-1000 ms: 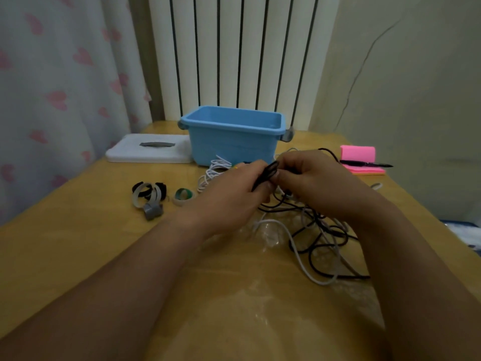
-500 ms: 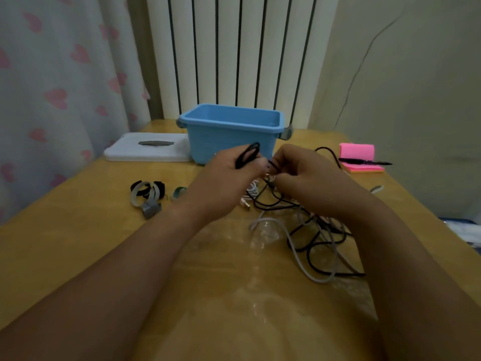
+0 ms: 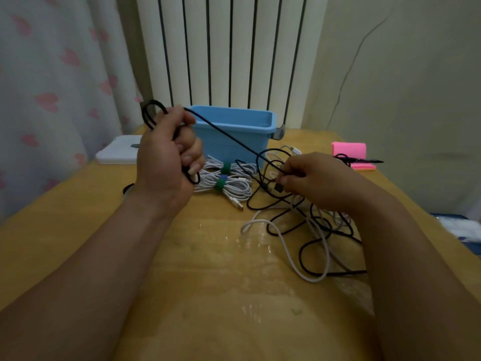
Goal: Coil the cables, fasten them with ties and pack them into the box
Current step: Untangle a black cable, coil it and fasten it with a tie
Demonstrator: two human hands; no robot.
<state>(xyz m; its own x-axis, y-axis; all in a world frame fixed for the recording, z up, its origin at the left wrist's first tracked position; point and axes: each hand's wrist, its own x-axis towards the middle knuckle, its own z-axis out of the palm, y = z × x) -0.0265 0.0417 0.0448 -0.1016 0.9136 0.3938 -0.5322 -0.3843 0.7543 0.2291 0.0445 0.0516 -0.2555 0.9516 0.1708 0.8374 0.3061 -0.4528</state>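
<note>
Cables (image 3: 312, 230), black and white, lie in a loose tangle on the right half of a wooden table (image 3: 78, 230), close by the right forearm. Beyond the table's far edge stands a white ribbed radiator (image 3: 221, 48), with a pale curtain (image 3: 52, 74) printed in pink shapes to its left and a plain wall (image 3: 403, 74) to its right.

A blue plastic box (image 3: 216, 149) sits open-topped at the far middle of the table, and a flat white lid (image 3: 114, 152) lies to its left.

The left hand (image 3: 166, 155) is raised in front of the box's left end. Its fingers are curled into a fist round several turns of a black cable (image 3: 234, 141), with one loop sticking out above the fist and another below it. From the fist a strand runs taut, down and to the right across the box front, to the right hand (image 3: 315, 178). That hand hovers low over the tangle and pinches the strand between thumb and fingertips, with a black plug (image 3: 278, 188) just beside the thumb.

Between the hands, just in front of the box, rest two coiled white cables (image 3: 234, 188). Each is bound by a green tie (image 3: 226, 168), and a gold USB plug (image 3: 239, 206) pokes toward the near side. At the far right lies a pink sticky-note pad (image 3: 348, 149) with a black pen (image 3: 364, 160) on it.
</note>
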